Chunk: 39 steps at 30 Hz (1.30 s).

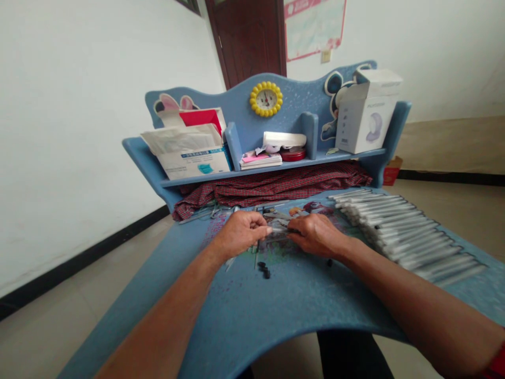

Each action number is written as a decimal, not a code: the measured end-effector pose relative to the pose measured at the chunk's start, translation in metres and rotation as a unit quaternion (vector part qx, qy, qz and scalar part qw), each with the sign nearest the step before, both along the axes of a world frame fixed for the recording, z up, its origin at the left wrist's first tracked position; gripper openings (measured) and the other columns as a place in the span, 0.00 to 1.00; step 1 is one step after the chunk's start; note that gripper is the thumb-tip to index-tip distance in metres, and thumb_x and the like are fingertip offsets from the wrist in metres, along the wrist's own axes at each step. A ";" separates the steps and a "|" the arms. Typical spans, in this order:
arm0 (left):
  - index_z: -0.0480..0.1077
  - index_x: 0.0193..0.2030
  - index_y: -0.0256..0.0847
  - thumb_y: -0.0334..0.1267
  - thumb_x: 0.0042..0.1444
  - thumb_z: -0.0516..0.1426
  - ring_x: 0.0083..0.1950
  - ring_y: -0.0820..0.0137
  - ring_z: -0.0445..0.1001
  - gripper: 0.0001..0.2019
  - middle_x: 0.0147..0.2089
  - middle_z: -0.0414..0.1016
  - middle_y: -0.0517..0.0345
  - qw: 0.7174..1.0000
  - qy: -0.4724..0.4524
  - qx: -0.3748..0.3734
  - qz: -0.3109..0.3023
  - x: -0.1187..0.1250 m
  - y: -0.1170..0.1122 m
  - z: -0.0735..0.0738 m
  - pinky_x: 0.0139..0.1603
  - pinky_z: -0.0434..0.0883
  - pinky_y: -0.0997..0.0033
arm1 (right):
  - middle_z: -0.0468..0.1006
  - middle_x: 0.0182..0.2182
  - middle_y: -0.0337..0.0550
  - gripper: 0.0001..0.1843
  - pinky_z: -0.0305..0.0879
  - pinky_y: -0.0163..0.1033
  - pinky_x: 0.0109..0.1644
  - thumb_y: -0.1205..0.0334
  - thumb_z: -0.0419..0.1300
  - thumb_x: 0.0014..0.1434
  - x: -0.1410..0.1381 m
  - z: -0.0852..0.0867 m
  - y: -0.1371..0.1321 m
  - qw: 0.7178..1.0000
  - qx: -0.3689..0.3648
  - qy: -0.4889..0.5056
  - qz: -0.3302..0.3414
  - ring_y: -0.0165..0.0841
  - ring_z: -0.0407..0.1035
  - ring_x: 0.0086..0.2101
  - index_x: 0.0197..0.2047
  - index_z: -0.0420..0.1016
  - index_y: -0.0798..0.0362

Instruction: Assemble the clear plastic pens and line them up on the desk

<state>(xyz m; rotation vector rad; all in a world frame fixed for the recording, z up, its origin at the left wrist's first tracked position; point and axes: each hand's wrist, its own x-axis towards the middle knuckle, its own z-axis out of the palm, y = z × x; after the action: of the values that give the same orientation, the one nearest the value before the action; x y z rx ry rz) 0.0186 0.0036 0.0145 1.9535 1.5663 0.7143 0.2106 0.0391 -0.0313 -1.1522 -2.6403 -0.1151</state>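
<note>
My left hand [245,231] is closed, thumb and forefinger pinching the end of a thin clear tube [278,230] that looks like a pen barrel. The tube spans the gap toward my right hand [317,235], whose fingers are curled shut around something dark and mostly hidden. Small black pieces [263,269] like pen caps lie on the blue desk [252,310], nearer to me than the hands. Behind the fingers, thin parts and what looks like a metal tool [276,213] are partly covered. To the right lies a stack of clear pens [402,231] with dark ends.
A checked cloth [276,190] is bunched under the desk's raised shelf [213,176]. On that shelf stand a mask box [193,158], a white carton [366,113], papers [260,159] and a red round tin [292,153]. A yellow clock [266,99] is above.
</note>
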 end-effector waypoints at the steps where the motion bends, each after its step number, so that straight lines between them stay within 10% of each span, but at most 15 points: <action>1: 0.70 0.25 0.35 0.40 0.46 0.57 0.17 0.78 0.60 0.09 0.15 0.63 0.66 1.000 0.001 -0.001 0.001 0.000 0.000 0.000 0.19 0.56 0.79 | 0.76 0.33 0.47 0.12 0.55 0.34 0.33 0.57 0.50 0.59 0.000 0.000 0.000 1.000 -0.004 -0.003 -0.001 0.34 0.69 0.32 0.35 0.72 0.54; 39: 0.70 0.27 0.35 0.39 0.42 0.60 0.21 0.78 0.62 0.08 0.17 0.64 0.66 0.999 -0.026 0.017 -0.009 -0.004 0.001 -0.005 0.22 0.59 0.78 | 0.77 0.34 0.45 0.12 0.56 0.34 0.35 0.59 0.49 0.61 -0.001 -0.001 0.001 0.999 -0.008 0.019 0.027 0.34 0.70 0.35 0.35 0.72 0.53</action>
<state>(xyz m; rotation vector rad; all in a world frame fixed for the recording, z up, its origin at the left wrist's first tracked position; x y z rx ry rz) 0.0143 0.0046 0.0096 1.9559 1.5137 0.7826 0.2096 0.0397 -0.0322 -1.0775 -2.6404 -0.0605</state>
